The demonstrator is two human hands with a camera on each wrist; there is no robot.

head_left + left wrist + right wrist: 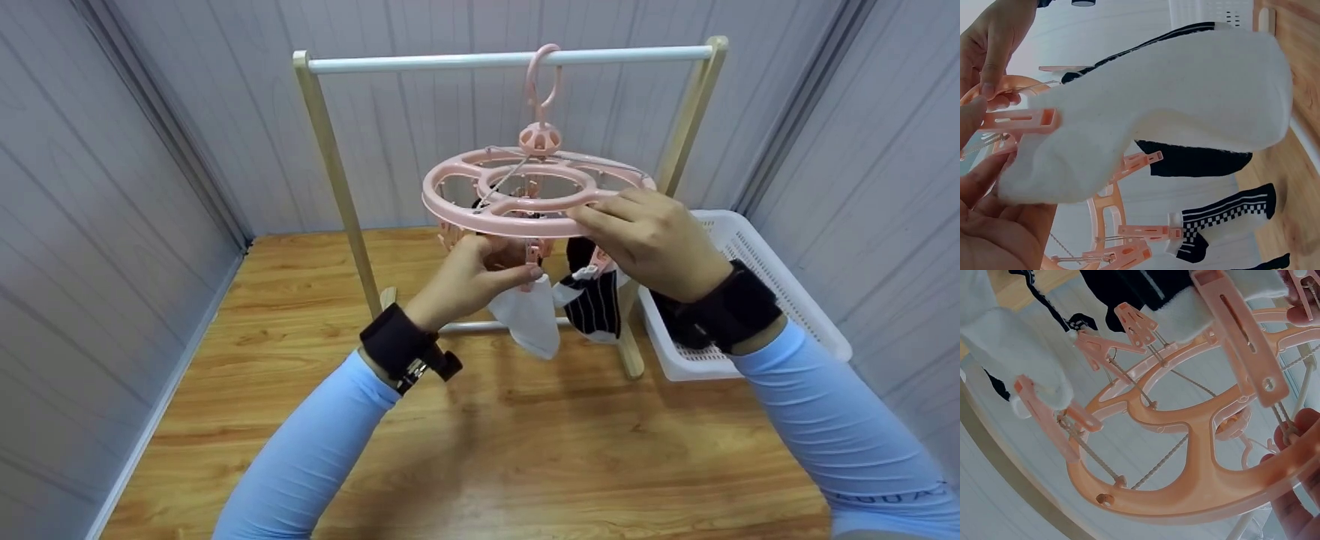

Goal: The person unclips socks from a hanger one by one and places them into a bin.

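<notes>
A pink round clip hanger (480,214) hangs by its hook from the white rod (420,61) of a wooden rack. My left hand (523,274) pinches a pink clip (532,257) under the ring's front edge; that clip holds a white sock (529,319). In the left wrist view the white sock (1185,101) fills the frame with the clip (1016,121) on its cuff. My right hand (594,217) grips the ring's front right rim, fingers over the top. A black striped sock (598,301) hangs beside the white one. The ring's underside (1196,486) and several clips show in the right wrist view.
A white slotted basket (757,259) stands on the wooden floor (525,450) to the right of the rack. Grey panel walls close in at the left, back and right. A checkered black-and-white sock (1224,219) hangs from another clip.
</notes>
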